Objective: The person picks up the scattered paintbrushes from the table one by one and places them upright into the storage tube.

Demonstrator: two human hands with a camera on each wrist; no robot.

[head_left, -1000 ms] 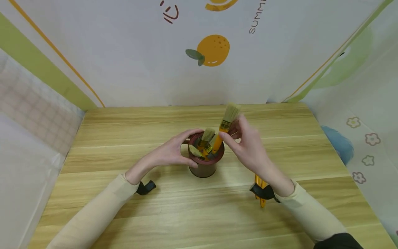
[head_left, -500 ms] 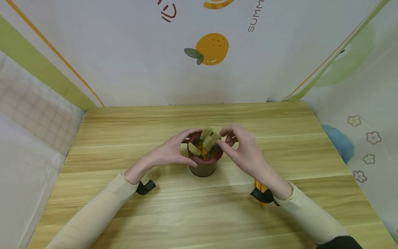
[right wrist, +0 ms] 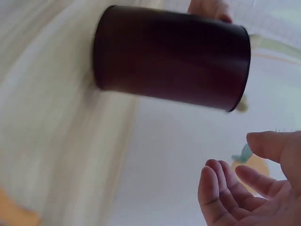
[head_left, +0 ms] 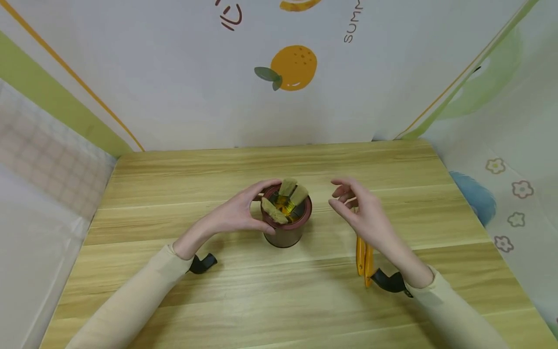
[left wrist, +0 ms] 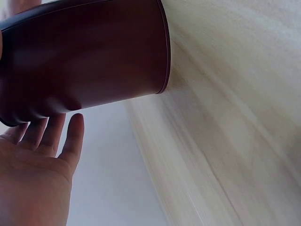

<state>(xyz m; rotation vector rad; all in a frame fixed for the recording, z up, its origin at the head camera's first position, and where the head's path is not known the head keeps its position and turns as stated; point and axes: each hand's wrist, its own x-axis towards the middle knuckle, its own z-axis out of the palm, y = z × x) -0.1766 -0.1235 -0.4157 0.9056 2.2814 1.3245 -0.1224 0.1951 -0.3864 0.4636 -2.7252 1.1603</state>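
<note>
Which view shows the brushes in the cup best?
The head view: it looks down into the cup, showing the brushes. The right wrist view shows only blurred tips; the left wrist view shows none.

The pot stands on the table, midway between its left and right edges, brushes leaning inside. The left hand is around its left side; the right hand is apart, rightward, partly covering handles, seemingly two.

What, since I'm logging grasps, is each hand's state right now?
Left hand: holding the dark red container.
Right hand: open, fingers loosely curled, holding nothing.
</note>
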